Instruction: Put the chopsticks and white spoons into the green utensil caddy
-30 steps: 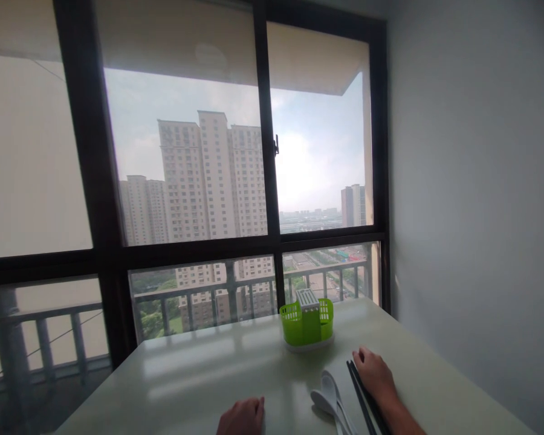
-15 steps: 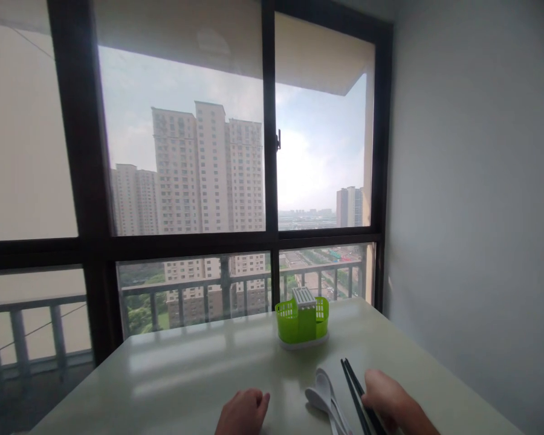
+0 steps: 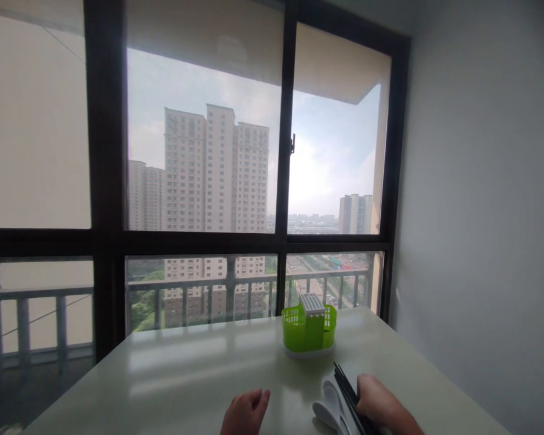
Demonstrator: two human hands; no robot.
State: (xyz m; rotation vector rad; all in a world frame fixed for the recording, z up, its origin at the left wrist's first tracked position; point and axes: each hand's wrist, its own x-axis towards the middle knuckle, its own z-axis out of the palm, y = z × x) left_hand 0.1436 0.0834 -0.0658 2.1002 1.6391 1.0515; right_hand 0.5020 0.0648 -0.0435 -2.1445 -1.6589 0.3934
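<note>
On the pale table, my right hand (image 3: 377,403) is closed around several black chopsticks (image 3: 347,386), with their tips pointing forward. Just left of them lie white spoons (image 3: 329,411), overlapping one another, their handles running down out of the picture. My left hand (image 3: 245,411) rests on the table further left, fingers curled in and the thumb against them, with nothing visible in it. Past the spoons stands a bright green utensil caddy (image 3: 310,331) with lattice sides, a grey slotted top in the middle and a white base.
The glossy pale table (image 3: 185,368) reaches to a large dark-framed window (image 3: 204,243). Outside are a railing and tall apartment blocks. A plain grey wall (image 3: 476,211) runs along the right side.
The chopsticks have shifted left toward the spoons and sit bunched closer together, and my right hand has moved left with them. The whole view has turned slightly; my left hand stays curled.
</note>
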